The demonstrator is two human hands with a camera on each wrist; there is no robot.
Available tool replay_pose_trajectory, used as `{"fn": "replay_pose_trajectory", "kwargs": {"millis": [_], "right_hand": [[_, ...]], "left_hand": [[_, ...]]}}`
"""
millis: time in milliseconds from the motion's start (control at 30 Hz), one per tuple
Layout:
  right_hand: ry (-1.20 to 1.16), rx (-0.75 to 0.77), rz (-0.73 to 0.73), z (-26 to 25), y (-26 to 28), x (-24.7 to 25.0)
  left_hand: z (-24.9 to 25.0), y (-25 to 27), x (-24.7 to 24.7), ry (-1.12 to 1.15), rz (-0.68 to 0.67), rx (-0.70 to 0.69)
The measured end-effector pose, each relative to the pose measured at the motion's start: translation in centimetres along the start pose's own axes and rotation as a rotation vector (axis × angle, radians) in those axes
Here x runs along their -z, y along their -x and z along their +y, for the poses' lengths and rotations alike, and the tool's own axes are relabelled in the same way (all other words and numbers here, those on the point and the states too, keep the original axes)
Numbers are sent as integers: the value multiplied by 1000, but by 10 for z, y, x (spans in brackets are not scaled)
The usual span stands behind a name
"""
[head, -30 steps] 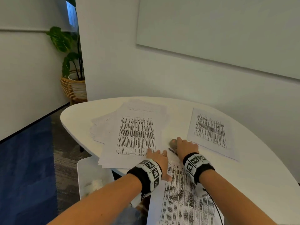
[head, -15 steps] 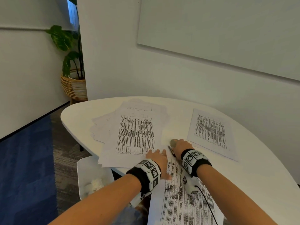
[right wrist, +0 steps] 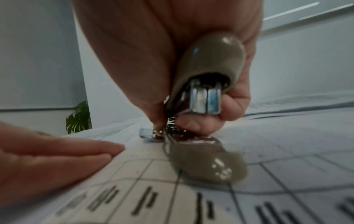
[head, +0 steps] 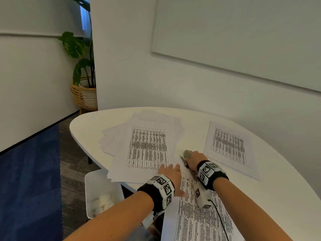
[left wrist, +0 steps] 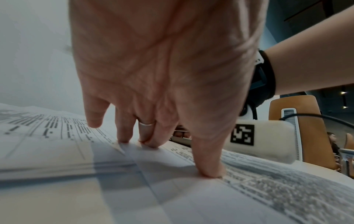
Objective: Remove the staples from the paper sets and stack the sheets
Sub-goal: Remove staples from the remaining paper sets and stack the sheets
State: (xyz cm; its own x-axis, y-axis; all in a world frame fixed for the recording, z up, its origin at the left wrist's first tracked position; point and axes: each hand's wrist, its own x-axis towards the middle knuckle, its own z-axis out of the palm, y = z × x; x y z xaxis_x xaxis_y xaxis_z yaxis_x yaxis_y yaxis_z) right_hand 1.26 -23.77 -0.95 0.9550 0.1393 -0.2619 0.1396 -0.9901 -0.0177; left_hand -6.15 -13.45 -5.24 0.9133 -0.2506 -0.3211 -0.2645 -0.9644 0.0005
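Head view, right hand [head: 195,158] grip holding staple remover [head: 187,153], left hand [head: 171,173] flat on paper set [head: 196,221], loose stack [head: 145,146] beside.

The right hand [right wrist: 162,57] grips a glossy grey-brown plastic staple remover with shiny metal claws [right wrist: 206,84], thumb and fingers curled round it. Its lower grey-brown handle lies on a white printed sheet of paper ruled with a black table grid [right wrist: 191,197], and the metal tip touches the sheet's surface. From the left, the straight fingers [right wrist: 76,150] of the left hand lie flat on the same sheet, near the tip. A green leafy plant [right wrist: 78,118] stands by the pale wall behind.
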Motion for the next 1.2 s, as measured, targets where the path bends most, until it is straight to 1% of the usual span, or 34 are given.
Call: {"fn": "replay_pose_trajectory", "kwargs": {"millis": [100, 167, 233, 333, 400, 500, 533, 567, 667, 733, 800, 867, 933, 1000, 1100, 1200], "right_hand": [[-82, -22, 19, 6, 0, -2], [-167, -91, 31, 11, -5, -2], [-228, -127, 14, 14, -10, -2], [-245, -100, 18, 17, -14, -5], [-299, -67, 27, 17, -11, -6], [-405, 27, -12, 23, 8, -4], [-422, 70, -17, 27, 16, -3], [-434, 106, -11, 31, 25, -3], [-462, 181, 38, 41, 47, 1], [-454, 212, 74, 45, 58, 4], [-424, 264, 122, 45, 66, 6], [-403, 315, 142, 45, 72, 7], [-372, 353, 153, 44, 75, 5], [-347, 378, 167, 43, 77, 2], [-346, 415, 180, 41, 80, -4], [-341, 445, 192, 39, 81, -8]], "left_hand": [[1, 0, 0, 2, -6, -6], [0, 1, 1, -5, -1, -6], [-1, 1, 1, 0, -3, -10], [-2, 0, 2, 19, -3, -24], [-4, 1, 3, 49, -9, -32], [-10, 5, 7, 119, -11, -46], [-11, 6, 12, 172, 12, -45], [-13, 6, 16, 274, 60, -37], [-18, 4, 30, 754, 207, 28], [-17, 2, 39, 938, 214, 58], [-15, 2, 42, 948, 194, 73], [-11, 3, 38, 927, 216, 59], [-11, 3, 31, 976, 224, 67], [-13, 2, 25, 1029, 199, 90], [-17, 3, 21, 1001, 141, 93], [-22, 5, 21, 1168, 56, 82]]}}
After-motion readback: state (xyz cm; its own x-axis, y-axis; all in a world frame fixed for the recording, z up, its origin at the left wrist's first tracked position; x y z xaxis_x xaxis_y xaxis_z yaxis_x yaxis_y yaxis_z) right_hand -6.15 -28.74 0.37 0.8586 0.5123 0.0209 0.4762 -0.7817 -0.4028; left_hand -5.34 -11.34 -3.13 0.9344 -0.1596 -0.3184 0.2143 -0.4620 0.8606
